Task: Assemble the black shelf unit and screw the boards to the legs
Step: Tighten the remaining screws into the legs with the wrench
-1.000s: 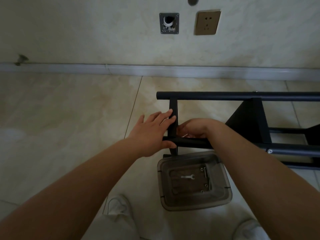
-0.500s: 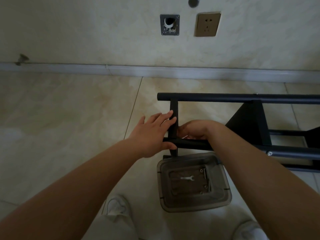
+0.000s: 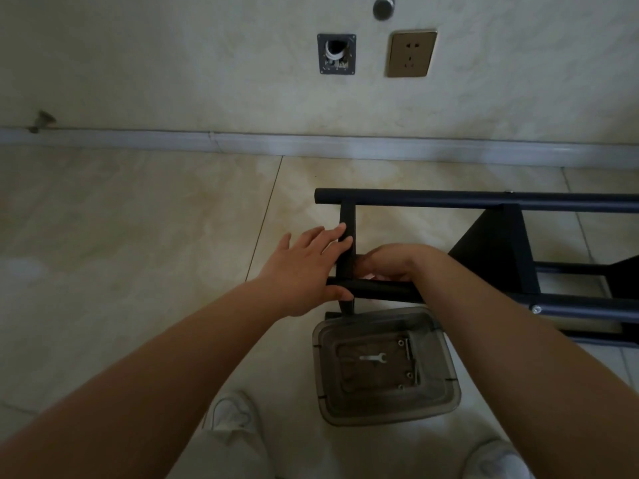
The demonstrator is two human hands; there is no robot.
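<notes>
The black shelf frame (image 3: 484, 198) is laid sideways on the floor, right of centre. Its near leg (image 3: 383, 291) is gripped by the left hand (image 3: 304, 267); the right hand (image 3: 394, 262), curled behind it, cannot be judged. Nearer, a clear bin (image 3: 383, 368) is seen containing a small wrench (image 3: 373, 357) and screws (image 3: 409, 375).

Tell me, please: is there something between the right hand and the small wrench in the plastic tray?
Yes. The near black leg tube runs across between the right hand and the plastic tray below. The wrench itself lies uncovered in the open tray, so the hand must only come back over the tube.
</notes>
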